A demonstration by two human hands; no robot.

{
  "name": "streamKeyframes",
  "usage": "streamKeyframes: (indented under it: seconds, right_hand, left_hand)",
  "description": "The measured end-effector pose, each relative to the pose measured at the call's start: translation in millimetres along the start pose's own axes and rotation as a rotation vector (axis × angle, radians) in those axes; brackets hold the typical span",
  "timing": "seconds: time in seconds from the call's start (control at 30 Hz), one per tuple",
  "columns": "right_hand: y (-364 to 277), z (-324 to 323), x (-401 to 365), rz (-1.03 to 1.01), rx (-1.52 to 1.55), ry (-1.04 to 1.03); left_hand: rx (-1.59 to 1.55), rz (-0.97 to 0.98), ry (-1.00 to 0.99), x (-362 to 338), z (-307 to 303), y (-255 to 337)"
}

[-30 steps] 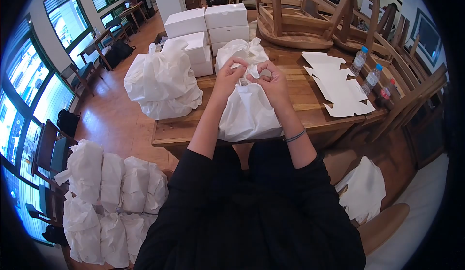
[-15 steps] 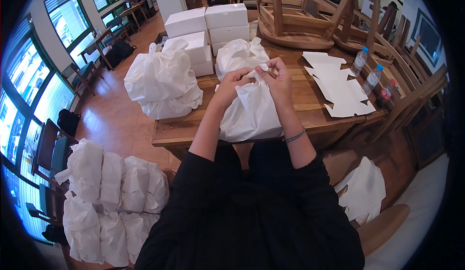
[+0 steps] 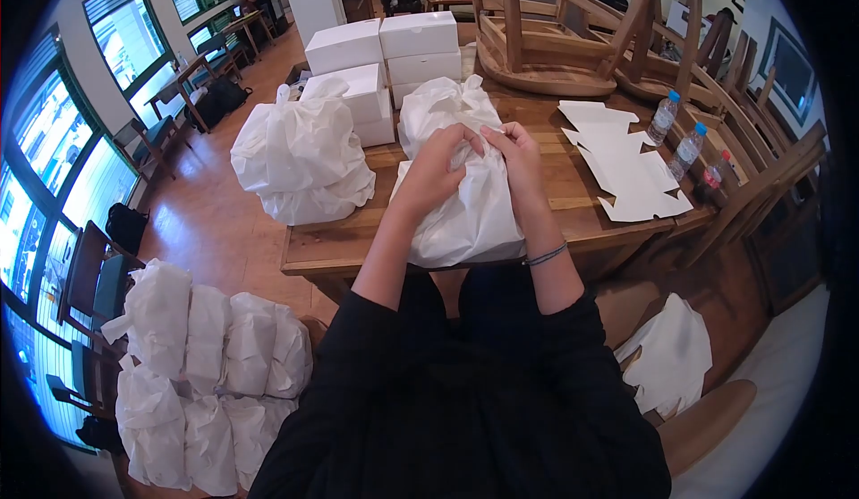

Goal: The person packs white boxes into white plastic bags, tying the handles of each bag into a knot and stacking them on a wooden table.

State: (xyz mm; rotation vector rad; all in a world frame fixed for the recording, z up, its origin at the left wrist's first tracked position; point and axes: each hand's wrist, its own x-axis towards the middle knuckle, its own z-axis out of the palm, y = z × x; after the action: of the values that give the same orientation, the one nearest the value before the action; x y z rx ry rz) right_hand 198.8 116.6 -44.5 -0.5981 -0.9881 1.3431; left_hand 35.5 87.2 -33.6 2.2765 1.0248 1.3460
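A white plastic bag (image 3: 470, 221) stands at the near edge of the wooden table (image 3: 358, 239), right in front of me. Both hands are at its gathered top. My left hand (image 3: 438, 166) has its fingers curled over the bag's left side. On the other side my right hand (image 3: 519, 159) pinches the plastic near the top, fingertips close to those of the left. What is inside the bag is hidden. Just behind it sits another white plastic bag (image 3: 447, 105), and a bulky tied bag (image 3: 300, 159) is to the left.
Stacked white boxes (image 3: 419, 34) stand behind the bags. A flat white carton (image 3: 617, 154) and bottles (image 3: 689, 148) lie to the right, near upturned chairs (image 3: 546, 78). Several filled white bags (image 3: 206, 329) are piled at lower left; a white bag (image 3: 671, 356) rests on a chair at lower right.
My hands have lowered slightly onto the bag's top, and the raised, pulled-up plastic between them has sunk. The left hand has turned more over the bag.
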Motion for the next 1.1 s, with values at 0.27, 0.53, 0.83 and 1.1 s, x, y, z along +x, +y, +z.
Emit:
streamKeyframes:
  seconds: [0.27, 0.53, 0.83, 1.1]
  right_hand:
    - [-16, 0, 3, 0.129, -0.031, -0.107]
    - [-17, -7, -5, 0.035, -0.219, -0.212]
    - [-3, -31, 4, -0.152, -0.455, -0.048]
    - [19, -53, 10, -0.179, -0.554, -0.028]
  left_hand:
    - [0.553, 0.297, 0.371, -4, -12, 31]
    - [0.569, 0.349, 0.346, -35, -16, 43]
    - [0.462, 0.346, 0.335, -62, -24, 69]
    - [0.126, 0.019, 0.380, -117, -3, 55]
